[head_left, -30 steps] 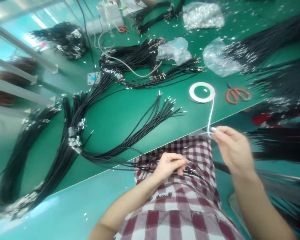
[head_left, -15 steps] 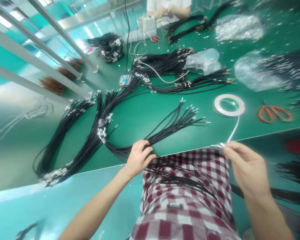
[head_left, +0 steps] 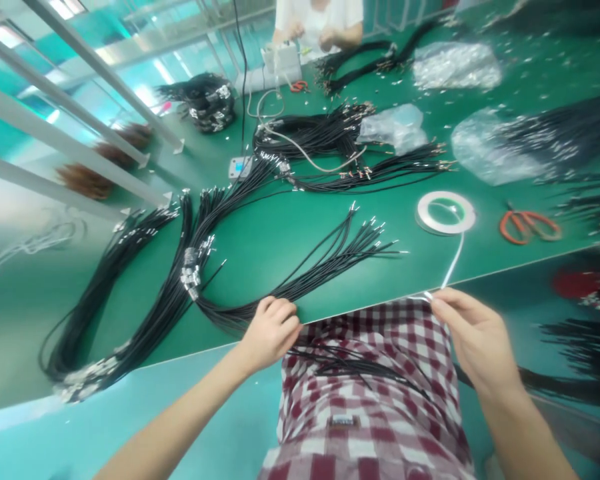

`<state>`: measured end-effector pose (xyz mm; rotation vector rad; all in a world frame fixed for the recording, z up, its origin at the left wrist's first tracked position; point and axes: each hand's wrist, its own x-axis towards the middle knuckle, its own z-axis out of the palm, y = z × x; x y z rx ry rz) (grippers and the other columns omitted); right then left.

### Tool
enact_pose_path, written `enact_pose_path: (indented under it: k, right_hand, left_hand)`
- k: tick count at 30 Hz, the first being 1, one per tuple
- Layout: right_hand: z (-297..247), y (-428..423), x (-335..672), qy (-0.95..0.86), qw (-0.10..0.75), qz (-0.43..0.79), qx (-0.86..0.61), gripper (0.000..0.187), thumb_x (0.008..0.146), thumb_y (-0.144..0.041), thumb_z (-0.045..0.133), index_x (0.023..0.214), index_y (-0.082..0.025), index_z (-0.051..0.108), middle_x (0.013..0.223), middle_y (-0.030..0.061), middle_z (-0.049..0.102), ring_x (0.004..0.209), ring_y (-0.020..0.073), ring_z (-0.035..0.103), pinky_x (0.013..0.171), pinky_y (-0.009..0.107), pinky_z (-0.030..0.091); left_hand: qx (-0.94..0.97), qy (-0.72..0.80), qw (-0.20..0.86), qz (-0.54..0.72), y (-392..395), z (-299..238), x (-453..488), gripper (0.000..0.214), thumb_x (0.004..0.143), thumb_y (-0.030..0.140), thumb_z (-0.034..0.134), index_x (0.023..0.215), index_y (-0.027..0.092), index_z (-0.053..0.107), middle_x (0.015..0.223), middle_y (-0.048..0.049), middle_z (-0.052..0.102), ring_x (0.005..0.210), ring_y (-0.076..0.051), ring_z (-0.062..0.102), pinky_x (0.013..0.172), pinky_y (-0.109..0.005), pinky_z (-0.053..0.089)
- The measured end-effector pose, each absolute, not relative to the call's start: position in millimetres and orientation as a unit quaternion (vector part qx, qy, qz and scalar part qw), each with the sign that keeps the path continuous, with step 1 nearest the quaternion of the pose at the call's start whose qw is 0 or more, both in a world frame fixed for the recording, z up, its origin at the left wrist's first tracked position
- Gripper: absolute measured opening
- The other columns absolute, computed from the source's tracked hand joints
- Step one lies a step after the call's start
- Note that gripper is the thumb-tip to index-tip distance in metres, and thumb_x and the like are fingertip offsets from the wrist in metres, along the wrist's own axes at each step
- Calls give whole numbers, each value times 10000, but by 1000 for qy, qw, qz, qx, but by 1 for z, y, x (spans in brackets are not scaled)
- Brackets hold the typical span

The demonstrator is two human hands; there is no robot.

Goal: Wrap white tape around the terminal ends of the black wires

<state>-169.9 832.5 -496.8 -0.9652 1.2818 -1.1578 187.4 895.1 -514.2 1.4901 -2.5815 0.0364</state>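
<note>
My left hand [head_left: 271, 328] is closed around a bundle of thin black wires [head_left: 330, 257] at the near edge of the green table [head_left: 280, 233]. The wires fan out to metal-tipped ends further up the table, and their other ends trail over my checked shirt [head_left: 370, 373]. My right hand [head_left: 473, 333] pinches the loose end of a white tape strip [head_left: 453, 263] just off the table edge. That strip runs up to a flat roll of white tape [head_left: 446, 213] lying on the table.
Orange-handled scissors [head_left: 530, 225] lie right of the tape roll. Long black cable bundles [head_left: 145, 293] sprawl at the left, more bundles [head_left: 325, 143] and clear plastic bags [head_left: 393, 127] further back. Another person's hands [head_left: 307, 33] work at the far edge. Metal rails [head_left: 80, 127] cross the upper left.
My left hand has gone from my lap up to the table edge and taken hold of the black wire bundle. My right hand keeps its pinch on the tape end.
</note>
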Motion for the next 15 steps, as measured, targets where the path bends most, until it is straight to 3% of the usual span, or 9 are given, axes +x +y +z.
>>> enact_pose_path:
  k: [4,10,15]
  right_hand:
    - [-490,836,-173,531,546,-488,-426,143,770,-352,815,826,-238,750,849,20,711,774,164,630,719,271,524]
    - [-486,844,-180,531,537,-492,-433,134,792,-350,794,805,-225,745,787,11,687,716,143,592,677,257,488]
    - [-485,847,-182,536,535,-493,-428,161,782,-371,790,801,-218,745,801,25,701,705,157,603,673,280,500]
  left_hand:
    - [548,-831,92,35,861,-525,143,171,995,234,473,1043,164,622,976,-94,667,880,-214,619,765,-334,461]
    - [576,-808,87,82,839,-530,140,187,996,193,446,1006,138,624,857,-97,633,723,-226,593,651,-334,443]
    - [561,-822,71,73,838,-528,142,197,979,166,458,869,170,622,843,-85,636,720,-221,594,648,-331,442]
